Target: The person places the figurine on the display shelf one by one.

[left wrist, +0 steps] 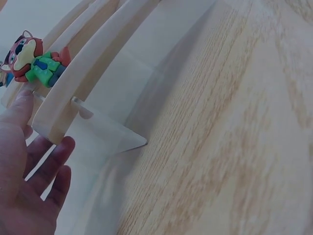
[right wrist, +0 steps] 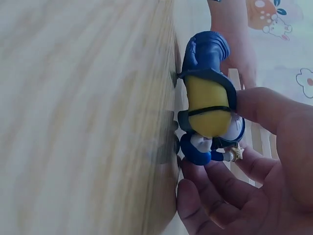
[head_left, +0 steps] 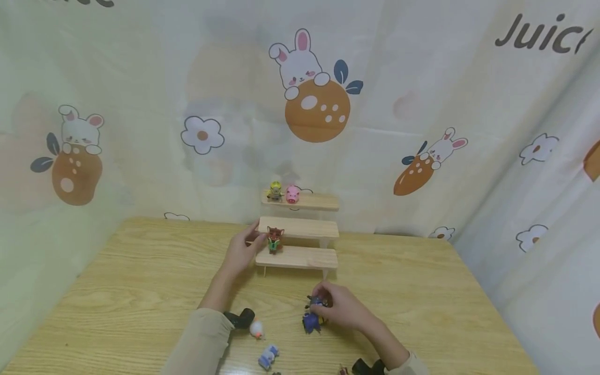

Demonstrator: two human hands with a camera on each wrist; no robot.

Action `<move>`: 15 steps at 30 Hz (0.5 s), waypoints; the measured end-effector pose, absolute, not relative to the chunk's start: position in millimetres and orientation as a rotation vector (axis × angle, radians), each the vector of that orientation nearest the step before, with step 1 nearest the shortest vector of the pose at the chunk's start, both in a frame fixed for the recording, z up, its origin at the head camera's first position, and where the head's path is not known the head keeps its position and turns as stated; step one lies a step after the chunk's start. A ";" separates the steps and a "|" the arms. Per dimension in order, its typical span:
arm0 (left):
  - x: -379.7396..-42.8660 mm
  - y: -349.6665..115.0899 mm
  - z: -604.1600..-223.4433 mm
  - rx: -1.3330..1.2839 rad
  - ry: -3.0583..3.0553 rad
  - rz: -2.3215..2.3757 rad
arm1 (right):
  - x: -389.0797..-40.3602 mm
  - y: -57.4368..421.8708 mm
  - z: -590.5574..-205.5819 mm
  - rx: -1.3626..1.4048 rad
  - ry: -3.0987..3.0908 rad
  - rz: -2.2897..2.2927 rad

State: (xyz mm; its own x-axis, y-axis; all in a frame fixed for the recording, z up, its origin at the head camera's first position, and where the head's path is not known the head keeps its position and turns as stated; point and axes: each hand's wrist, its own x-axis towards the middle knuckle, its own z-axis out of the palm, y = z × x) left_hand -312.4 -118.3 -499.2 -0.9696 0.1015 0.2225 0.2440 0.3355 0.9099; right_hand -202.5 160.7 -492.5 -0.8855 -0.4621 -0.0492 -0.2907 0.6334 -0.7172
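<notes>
In the head view my left hand [head_left: 241, 252] is at the left end of a three-step wooden display shelf [head_left: 304, 255]. Its thumb is close beside a fox figurine [head_left: 274, 239] in a green jacket, which stands on the lowest step. The left wrist view shows the other fingers [left wrist: 56, 156] loosely bent by the end of that step. Lower right, my right hand [head_left: 344, 307] pinches a blue-and-yellow figurine [right wrist: 209, 100], thumb on one side and fingers on the other, low over the table. A small star [right wrist: 237, 152] shows at its side. Fingers partly hide it.
A yellow figurine [head_left: 275, 191] and a pink pig figurine [head_left: 292, 194] stand on the top step. Near the front of the wooden table [head_left: 154, 291] lie a white figurine [head_left: 257, 329] and a blue-and-white figurine [head_left: 269, 357]. A patterned curtain [head_left: 234, 78] hangs behind.
</notes>
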 end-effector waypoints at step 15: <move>-313.5 -118.7 -499.5 -0.304 -2.465 -1.722 | -210.5 166.4 -498.5 -0.405 2.650 -1.292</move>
State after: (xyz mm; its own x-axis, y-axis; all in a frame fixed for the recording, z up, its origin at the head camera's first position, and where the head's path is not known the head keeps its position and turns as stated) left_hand -313.5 -118.7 -499.5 -0.9727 0.0958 0.2114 0.2315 0.3332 0.9140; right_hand -210.5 166.4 -498.5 -0.9494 -0.3126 -0.0296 -0.1692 0.5887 -0.7904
